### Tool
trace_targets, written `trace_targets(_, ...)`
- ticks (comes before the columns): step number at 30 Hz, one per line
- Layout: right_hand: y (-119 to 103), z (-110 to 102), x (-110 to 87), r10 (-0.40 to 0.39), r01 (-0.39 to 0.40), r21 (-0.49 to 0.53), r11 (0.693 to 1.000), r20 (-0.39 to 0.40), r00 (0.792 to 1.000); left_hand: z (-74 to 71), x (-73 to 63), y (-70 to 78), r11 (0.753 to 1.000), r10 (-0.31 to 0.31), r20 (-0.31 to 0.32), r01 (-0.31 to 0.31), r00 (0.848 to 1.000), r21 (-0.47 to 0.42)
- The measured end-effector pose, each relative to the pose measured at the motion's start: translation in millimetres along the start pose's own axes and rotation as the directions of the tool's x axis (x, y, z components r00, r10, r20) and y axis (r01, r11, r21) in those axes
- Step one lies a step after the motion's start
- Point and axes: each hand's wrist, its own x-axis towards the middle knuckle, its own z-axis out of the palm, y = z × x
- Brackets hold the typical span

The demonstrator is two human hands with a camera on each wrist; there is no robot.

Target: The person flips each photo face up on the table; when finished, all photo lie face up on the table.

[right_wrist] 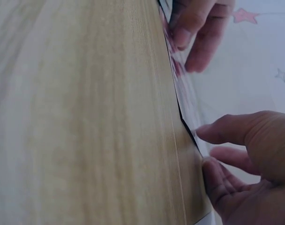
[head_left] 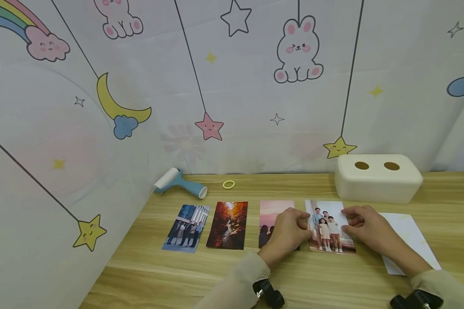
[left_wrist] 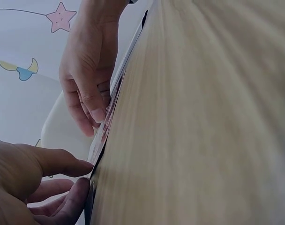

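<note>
A family photo (head_left: 325, 227), showing several people posing, lies at the wood-grain table's surface between the two hands. My left hand (head_left: 291, 229) holds its left edge, with thumb and index fingertips spaced along it. On the opposite edge, my right hand (head_left: 367, 225) has its thumb and index fingertips in the same way, the other fingers bent behind. Partly covered by my left hand is a pink-sky photo (head_left: 276, 210). In the right wrist view, the right hand's fingertips (right_wrist: 203, 134) meet the photo's edge low over the wood.
Left of the hands lie an autumn-forest photo (head_left: 227, 225) and a group photo (head_left: 186, 227). A white sheet (head_left: 406, 236) lies partly beneath my right forearm. Farther back are a blue-handled lint roller (head_left: 181, 182), a yellow ring (head_left: 229, 184) and a cream box (head_left: 379, 182) with two holes.
</note>
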Motion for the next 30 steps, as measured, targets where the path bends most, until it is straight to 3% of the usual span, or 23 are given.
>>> trace_targets(13,1,-2,1.6,0.032,-0.032,0.004,0.999,0.036,0.999,0.4,3.5,-1.6,0.996,0.052,-0.01,-0.051,0.999,0.07)
trace_targets(18,-2,-11,1.5,0.044,-0.046,0.034,0.998,0.079,0.996,2.0,1.2,6.3,0.999,0.038,-0.003,-0.038,0.999,0.011)
trace_targets(24,5,-27,-2.0,-0.006,0.003,0.056,0.998,0.061,0.998,9.1,-2.6,16.9,0.995,-0.009,0.037,0.012,0.999,-0.098)
trace_targets(30,19,-47,-5.7,-0.032,0.031,0.045,0.998,0.006,0.999,21.1,-2.7,28.2,0.997,0.011,0.054,-0.007,0.998,-0.073)
